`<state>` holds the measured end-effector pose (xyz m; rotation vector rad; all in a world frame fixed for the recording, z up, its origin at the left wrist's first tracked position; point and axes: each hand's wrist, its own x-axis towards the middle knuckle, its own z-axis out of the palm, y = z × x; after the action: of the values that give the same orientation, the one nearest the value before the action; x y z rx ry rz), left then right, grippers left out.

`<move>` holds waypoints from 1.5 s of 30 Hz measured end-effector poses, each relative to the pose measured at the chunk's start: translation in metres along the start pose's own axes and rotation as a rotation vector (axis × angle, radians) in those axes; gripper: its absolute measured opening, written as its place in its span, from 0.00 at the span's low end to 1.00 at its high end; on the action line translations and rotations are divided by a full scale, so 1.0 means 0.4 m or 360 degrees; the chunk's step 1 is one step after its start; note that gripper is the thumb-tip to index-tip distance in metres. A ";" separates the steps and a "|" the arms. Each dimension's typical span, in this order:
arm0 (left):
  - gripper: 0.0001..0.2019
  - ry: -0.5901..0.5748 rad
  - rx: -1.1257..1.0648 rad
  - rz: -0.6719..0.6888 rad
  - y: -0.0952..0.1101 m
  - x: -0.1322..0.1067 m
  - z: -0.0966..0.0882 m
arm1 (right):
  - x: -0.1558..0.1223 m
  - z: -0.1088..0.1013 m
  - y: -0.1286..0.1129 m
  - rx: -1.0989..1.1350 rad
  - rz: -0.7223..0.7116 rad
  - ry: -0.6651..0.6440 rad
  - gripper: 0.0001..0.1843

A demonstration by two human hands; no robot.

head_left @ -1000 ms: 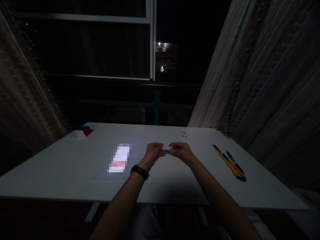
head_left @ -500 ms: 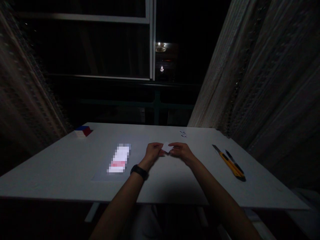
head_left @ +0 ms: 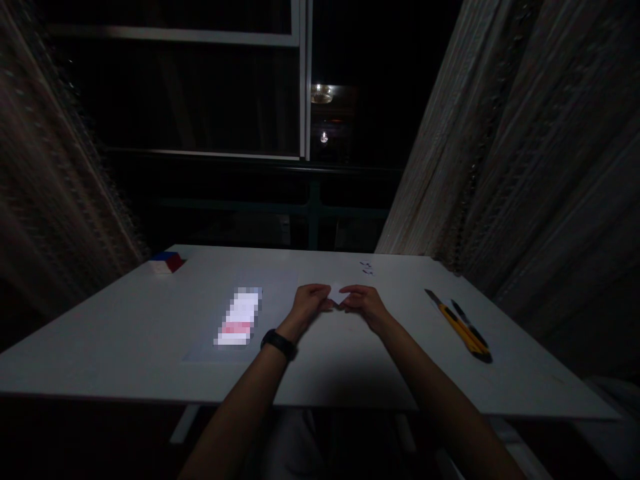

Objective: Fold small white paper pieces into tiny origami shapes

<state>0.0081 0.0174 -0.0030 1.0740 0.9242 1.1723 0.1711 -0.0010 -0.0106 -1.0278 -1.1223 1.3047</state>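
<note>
A small folded piece of white paper (head_left: 337,295) is held between my two hands, just above the table's middle. My left hand (head_left: 309,301), with a black band (head_left: 279,344) on its wrist, pinches the paper's left side. From the right, my right hand (head_left: 366,305) grips the other side between thumb and fingers. The fingers hide much of the paper, and its folds are hard to make out in the dim light.
On the white table (head_left: 125,333), a lit phone (head_left: 239,317) lies on a pale sheet (head_left: 200,355) at left. A blue, red and white block (head_left: 166,262) sits at the far left corner. A yellow utility knife (head_left: 457,325) and a black pen (head_left: 469,321) lie right. Small dark marks (head_left: 367,268) show beyond my hands.
The paper has tilted slightly between my fingers, and less of its white face shows. Both hands stay in nearly the same place.
</note>
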 end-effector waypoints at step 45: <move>0.13 -0.0050 -0.0132 -0.0066 0.020 -0.014 0.002 | 0.006 -0.018 0.013 -0.0232 -0.0072 -0.0240 0.19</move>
<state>0.0058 0.0120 0.0049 0.9996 0.8621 1.1470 0.1770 0.0018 -0.0172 -1.0165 -1.3638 1.2962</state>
